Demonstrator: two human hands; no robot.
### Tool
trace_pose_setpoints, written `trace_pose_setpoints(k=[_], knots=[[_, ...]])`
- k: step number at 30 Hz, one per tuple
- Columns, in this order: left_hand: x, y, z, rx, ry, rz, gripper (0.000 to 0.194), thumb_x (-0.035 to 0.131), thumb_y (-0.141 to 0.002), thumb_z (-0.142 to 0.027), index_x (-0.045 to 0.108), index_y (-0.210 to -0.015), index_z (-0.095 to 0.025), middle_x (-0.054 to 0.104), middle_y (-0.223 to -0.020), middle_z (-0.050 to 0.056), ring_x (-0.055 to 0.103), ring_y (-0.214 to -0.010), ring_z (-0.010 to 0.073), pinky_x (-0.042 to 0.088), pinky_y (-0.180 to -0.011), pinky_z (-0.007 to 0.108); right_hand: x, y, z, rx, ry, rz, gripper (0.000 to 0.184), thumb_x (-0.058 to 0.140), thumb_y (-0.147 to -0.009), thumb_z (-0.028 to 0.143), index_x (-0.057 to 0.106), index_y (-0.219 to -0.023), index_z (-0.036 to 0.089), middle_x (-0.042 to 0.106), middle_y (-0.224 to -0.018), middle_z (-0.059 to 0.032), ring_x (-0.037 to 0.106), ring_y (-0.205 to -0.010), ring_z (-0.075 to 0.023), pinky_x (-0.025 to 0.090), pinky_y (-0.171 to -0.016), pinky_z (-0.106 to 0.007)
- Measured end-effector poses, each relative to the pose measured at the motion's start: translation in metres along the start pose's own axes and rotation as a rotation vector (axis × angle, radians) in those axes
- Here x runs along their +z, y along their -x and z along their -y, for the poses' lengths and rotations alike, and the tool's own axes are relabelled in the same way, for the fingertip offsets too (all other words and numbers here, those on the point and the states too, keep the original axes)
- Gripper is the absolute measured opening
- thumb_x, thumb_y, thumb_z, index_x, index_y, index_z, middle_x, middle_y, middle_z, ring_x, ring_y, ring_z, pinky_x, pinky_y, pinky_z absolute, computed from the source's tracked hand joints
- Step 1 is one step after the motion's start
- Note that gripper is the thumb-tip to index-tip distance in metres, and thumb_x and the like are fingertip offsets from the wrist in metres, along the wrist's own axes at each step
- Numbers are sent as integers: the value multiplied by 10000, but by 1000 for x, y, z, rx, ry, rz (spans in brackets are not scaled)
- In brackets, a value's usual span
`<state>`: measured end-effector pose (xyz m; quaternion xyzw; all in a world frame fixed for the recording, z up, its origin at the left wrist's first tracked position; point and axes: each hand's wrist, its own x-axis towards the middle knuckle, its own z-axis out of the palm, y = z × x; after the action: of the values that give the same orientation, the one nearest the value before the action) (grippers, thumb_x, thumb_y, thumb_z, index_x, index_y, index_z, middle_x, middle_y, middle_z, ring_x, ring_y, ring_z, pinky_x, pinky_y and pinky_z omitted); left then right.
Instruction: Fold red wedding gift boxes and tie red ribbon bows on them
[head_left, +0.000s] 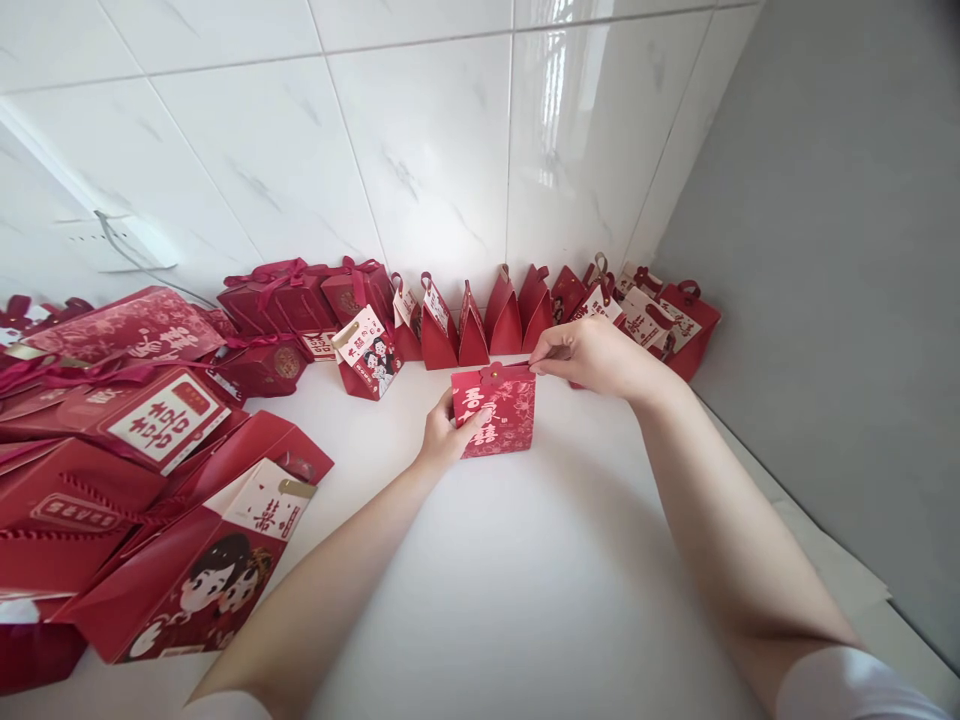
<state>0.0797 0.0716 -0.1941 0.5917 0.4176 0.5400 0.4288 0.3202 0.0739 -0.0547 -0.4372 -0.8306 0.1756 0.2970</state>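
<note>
Left hand [446,432]: fingers grasping red gift box [506,425] | right hand [589,357]: fingers pinching its top corner | box towards back edge of table [525,590], before row of small boxes [504,325]

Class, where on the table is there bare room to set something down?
Widest: between left forearm and right forearm, in front of the held red box. Smaller: between left forearm and piled gift boxes. Crowded: the left side and along the tiled wall.

upright red floral-print box [505,415], pale lettering, flower-shaped tab [492,374] at top
</note>
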Motion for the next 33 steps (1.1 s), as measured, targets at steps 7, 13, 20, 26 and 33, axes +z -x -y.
trace_pose_setpoints(k=[7,13,20,26,33], knots=[[-2,0,3,5,-28,11,452,775,-740,-429,634,-1087,-175,716,-1055,83,675,-970,248,545,-865,366,6,-1,-6,-17,-6,32,102,606,-830,121,644,-771,194,660,-737,44,609,-654,-131,428,-594,-242],[-3,-1,5,-22,-37,5,503,778,-738,-434,625,-1138,-171,710,-1091,93,668,-1018,262,541,-892,382,8,-2,-5,-11,-5,33,118,605,-829,86,588,-768,186,651,-735,45,612,-667,-132,416,-593,-234],[-4,-1,4,-35,-56,-13,483,774,-739,-440,625,-1106,-165,717,-1069,93,677,-990,260,547,-860,366,9,-4,-7,-23,-6,48,191,588,-848,36,640,-910,209,650,-682,70,632,-672,-126,448,-657,-235],[-5,-2,4,-61,-53,-16,490,781,-721,-442,623,-1083,-152,717,-1054,93,679,-973,258,550,-841,358,14,-3,-4,-38,79,87,145,633,-860,86,657,-935,207,687,-862,7,655,-788,-175,474,-694,-250],[-2,-2,-1,-79,-48,-18,511,789,-702,-445,622,-1080,-145,721,-1047,89,676,-960,247,545,-850,348,13,2,22,-46,248,81,66,664,-917,183,640,-976,167,667,-939,-76,646,-863,-240,489,-724,-307]])
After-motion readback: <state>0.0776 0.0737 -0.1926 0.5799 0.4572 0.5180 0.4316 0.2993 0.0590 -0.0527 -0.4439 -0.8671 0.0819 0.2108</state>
